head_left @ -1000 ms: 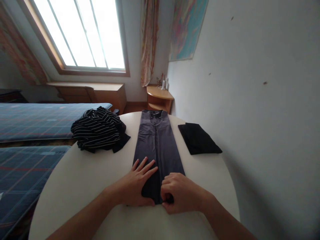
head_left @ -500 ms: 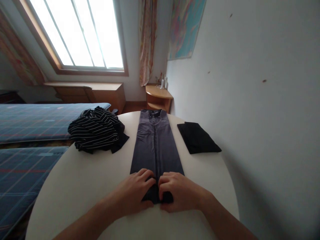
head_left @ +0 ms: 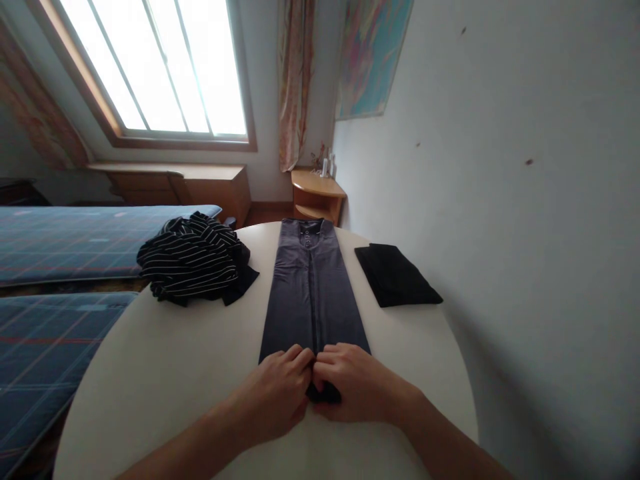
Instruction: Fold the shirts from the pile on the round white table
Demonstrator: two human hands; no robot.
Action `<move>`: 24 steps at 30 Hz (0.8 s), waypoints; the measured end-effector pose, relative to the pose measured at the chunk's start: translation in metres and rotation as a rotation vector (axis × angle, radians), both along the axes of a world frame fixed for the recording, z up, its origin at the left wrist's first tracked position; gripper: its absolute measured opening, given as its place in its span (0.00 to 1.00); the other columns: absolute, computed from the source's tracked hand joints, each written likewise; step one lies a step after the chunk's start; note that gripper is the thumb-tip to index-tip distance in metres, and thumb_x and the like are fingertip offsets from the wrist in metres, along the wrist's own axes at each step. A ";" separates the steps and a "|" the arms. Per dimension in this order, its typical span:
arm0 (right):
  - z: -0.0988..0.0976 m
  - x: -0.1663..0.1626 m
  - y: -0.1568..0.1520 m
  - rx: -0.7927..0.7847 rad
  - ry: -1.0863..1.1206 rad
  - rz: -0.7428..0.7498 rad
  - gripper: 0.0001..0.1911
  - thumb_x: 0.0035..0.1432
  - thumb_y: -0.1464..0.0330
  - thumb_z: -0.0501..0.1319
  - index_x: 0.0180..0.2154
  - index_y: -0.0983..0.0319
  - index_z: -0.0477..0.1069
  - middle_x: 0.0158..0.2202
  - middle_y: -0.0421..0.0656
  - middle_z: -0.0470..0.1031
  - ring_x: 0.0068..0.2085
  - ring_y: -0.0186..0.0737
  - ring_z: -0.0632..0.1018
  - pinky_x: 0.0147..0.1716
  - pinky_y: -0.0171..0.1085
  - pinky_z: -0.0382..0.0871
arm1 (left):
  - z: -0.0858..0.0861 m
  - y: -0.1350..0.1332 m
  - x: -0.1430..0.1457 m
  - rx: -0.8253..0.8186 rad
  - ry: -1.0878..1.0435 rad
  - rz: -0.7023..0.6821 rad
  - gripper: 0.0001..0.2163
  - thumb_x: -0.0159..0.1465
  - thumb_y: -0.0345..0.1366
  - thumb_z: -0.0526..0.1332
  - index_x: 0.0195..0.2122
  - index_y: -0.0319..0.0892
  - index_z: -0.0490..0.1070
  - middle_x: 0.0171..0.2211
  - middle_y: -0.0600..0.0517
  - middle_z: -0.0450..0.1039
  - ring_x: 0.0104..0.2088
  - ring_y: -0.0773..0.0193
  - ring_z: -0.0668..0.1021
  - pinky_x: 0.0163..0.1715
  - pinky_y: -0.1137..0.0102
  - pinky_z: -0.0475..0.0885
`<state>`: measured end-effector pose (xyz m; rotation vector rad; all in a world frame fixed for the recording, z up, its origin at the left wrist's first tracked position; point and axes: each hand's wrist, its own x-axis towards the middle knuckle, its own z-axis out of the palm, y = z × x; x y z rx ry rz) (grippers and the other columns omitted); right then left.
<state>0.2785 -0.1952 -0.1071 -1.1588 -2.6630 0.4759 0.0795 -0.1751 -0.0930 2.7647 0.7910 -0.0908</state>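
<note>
A dark grey-blue shirt (head_left: 313, 293) lies flat in a long strip down the middle of the round white table (head_left: 165, 373). Its neckline, with pale printing inside, points away from me, and a seam runs along its centre. At the near end, my left hand (head_left: 280, 390) has its fingers curled closed on the cloth. Right beside it, my right hand (head_left: 353, 387) is also closed on this end, with a dark bit of fabric showing below its fingers. The hands nearly touch, and they hide most of the near edge.
A crumpled black-and-white striped garment (head_left: 195, 260) lies on the table's left side. On the right rests a folded black garment (head_left: 397, 275). A wall (head_left: 525, 233) stands close on the right; plaid mattresses (head_left: 60, 347) are on the left. A small corner shelf (head_left: 317, 183) stands behind.
My left hand has shifted slightly and its fingers have closed in, drawing the near end of the shirt narrower. My right hand has barely moved.
</note>
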 end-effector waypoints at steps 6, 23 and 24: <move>0.002 -0.003 -0.003 0.062 -0.019 0.008 0.07 0.55 0.66 0.64 0.37 0.60 0.72 0.35 0.41 0.78 0.36 0.39 0.76 0.37 0.36 0.64 | 0.001 0.011 -0.004 -0.088 -0.094 0.011 0.03 0.60 0.30 0.60 0.35 0.44 0.69 0.43 0.51 0.70 0.45 0.58 0.71 0.48 0.65 0.70; -0.003 0.007 0.007 -0.096 0.139 -0.089 0.07 0.51 0.71 0.64 0.36 0.60 0.77 0.32 0.39 0.78 0.33 0.35 0.77 0.35 0.31 0.66 | 0.009 0.016 -0.022 -0.086 -0.034 0.060 0.04 0.60 0.28 0.60 0.34 0.44 0.67 0.37 0.52 0.73 0.39 0.60 0.73 0.36 0.68 0.65; -0.003 0.007 0.007 -0.107 0.144 -0.086 0.07 0.51 0.70 0.64 0.35 0.60 0.77 0.32 0.39 0.78 0.33 0.34 0.76 0.35 0.31 0.66 | 0.010 0.017 -0.023 -0.098 -0.029 0.066 0.04 0.60 0.29 0.60 0.34 0.44 0.67 0.37 0.52 0.73 0.39 0.60 0.74 0.36 0.68 0.65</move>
